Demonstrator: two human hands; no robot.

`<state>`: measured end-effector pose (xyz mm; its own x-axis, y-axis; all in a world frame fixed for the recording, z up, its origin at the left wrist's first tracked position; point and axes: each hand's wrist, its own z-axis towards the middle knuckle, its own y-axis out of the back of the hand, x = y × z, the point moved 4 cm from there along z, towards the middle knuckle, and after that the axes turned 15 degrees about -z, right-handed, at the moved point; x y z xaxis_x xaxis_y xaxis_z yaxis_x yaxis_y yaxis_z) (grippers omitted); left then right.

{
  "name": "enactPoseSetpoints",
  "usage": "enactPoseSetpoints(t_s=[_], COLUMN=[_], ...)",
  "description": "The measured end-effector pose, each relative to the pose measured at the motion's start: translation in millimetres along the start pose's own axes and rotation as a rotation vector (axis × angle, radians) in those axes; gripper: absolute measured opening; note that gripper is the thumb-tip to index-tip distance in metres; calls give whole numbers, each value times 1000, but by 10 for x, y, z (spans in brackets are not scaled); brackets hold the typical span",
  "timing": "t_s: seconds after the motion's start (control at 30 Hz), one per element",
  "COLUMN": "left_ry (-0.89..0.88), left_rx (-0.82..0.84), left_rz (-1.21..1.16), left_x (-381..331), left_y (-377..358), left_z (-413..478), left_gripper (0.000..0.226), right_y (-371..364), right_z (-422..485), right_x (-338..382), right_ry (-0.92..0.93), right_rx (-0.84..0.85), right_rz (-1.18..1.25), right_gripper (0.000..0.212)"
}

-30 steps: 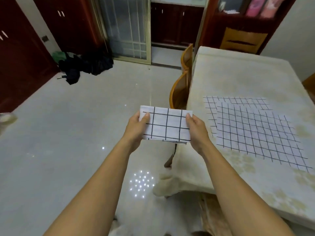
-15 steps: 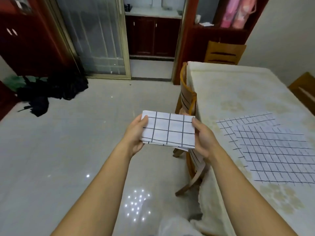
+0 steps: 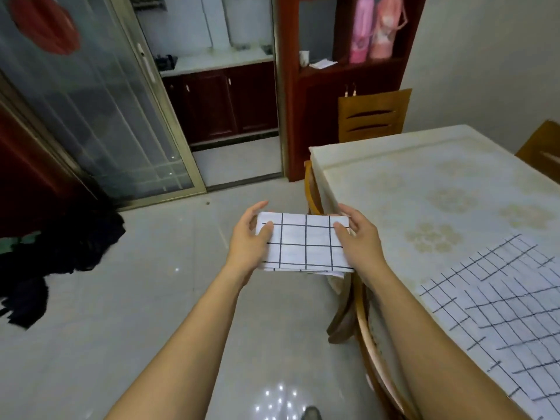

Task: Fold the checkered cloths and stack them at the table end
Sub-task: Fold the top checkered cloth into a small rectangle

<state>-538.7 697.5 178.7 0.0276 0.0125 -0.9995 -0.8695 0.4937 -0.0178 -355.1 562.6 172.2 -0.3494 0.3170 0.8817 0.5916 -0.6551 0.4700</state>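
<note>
A folded white cloth with black grid lines (image 3: pixel 304 242) is held flat in the air, over the floor just left of the table. My left hand (image 3: pixel 250 237) grips its left edge and my right hand (image 3: pixel 357 237) grips its right edge, thumbs on top. Unfolded checkered cloths (image 3: pixel 497 301) lie spread out, overlapping, on the table (image 3: pixel 424 189) at the right. The table carries a pale floral cover, and its far end is bare.
A wooden chair (image 3: pixel 351 298) is tucked in at the table's left side, right under the held cloth. Another chair (image 3: pixel 372 115) stands at the far end, a third (image 3: pixel 542 147) at the far right. Dark clothes (image 3: pixel 54 253) lie on the floor at left.
The view has swung up and to the right, along the table toward its far end. The folded cloth stays gripped in both hands and has come closer to the table's edge.
</note>
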Motion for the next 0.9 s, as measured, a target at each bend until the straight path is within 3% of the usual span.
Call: enactPoseSetpoints(t_s=[0.43, 0.53, 0.9], left_ry=[-13, 58, 23], left_rx=[145, 188, 527], left_rz=[-47, -94, 6], left_x=[447, 470, 563], left_y=[-160, -156, -1095], left_z=[2998, 3760, 5703], left_gripper=[34, 30, 27], right_y=[-695, -839, -845], right_z=[2317, 2872, 4259], right_x=[-54, 106, -191], right_ry=[-155, -181, -350], right_rx=[-227, -287, -550], right_rz=[-122, -106, 55], right_gripper=[23, 23, 21])
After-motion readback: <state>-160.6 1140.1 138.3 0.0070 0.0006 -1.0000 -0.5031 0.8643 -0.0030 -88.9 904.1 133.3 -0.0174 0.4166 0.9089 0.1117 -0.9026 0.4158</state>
